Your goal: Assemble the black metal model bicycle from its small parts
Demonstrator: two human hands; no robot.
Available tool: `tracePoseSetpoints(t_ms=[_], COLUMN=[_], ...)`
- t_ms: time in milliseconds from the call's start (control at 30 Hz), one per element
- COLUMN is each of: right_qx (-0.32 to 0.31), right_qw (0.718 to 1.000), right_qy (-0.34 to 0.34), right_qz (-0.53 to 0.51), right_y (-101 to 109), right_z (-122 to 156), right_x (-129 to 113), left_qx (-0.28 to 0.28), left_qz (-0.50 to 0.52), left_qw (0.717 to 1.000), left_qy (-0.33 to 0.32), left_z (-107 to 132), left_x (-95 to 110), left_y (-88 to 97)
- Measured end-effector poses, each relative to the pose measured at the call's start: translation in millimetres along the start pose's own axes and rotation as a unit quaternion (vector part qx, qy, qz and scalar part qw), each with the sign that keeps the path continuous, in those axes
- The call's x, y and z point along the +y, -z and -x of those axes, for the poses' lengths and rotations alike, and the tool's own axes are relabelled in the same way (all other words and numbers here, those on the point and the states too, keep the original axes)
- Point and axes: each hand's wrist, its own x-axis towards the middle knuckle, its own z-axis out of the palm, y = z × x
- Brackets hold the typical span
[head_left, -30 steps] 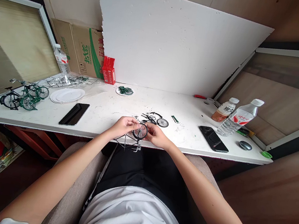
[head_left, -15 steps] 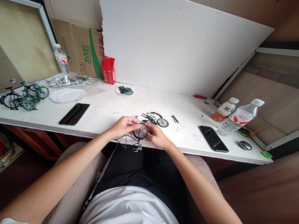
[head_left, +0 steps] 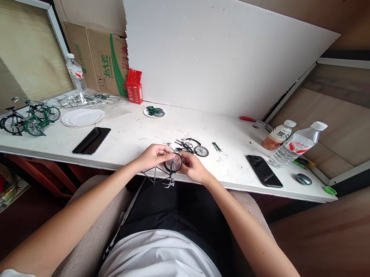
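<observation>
Between my hands, at the table's front edge, is a black model bicycle frame (head_left: 155, 173) with a spoked wheel (head_left: 173, 162) on it. My left hand (head_left: 154, 156) is closed, thumb and fingers pinching the wheel's left side. From the right, my right hand (head_left: 195, 166) grips the wheel's other side with closed fingers. The handlebar end (head_left: 169, 184) points down toward my lap. Just behind my hands lie loose black bicycle parts (head_left: 186, 145) and another spoked wheel (head_left: 201, 151). A small green part (head_left: 216, 147) lies to their right.
Assembled model bicycles (head_left: 31, 119) stand at the left by white plates (head_left: 83, 117) and a phone (head_left: 92, 140). A small plate of green parts (head_left: 154, 112) sits farther back. On the right are another phone (head_left: 264, 171), bottles (head_left: 294, 144) and a mouse (head_left: 304, 179).
Almost nothing differs. Both hands keep their hold on the bicycle; its frame and handlebar end have shifted very slightly.
</observation>
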Motion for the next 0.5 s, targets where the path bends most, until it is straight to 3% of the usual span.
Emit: tracePoseSetpoints(t_ms=[500], right_qx=[-0.001], right_qw=[1.0], right_qy=[0.009], right_qz=[0.017], right_y=[-0.6], right_z=[0.1], right_x=[-2.1], left_qx=[-0.003], left_qz=[-0.013], left_qw=[1.0], left_qy=[-0.018], left_z=[-1.9], left_x=[-3.4], left_y=[0.9])
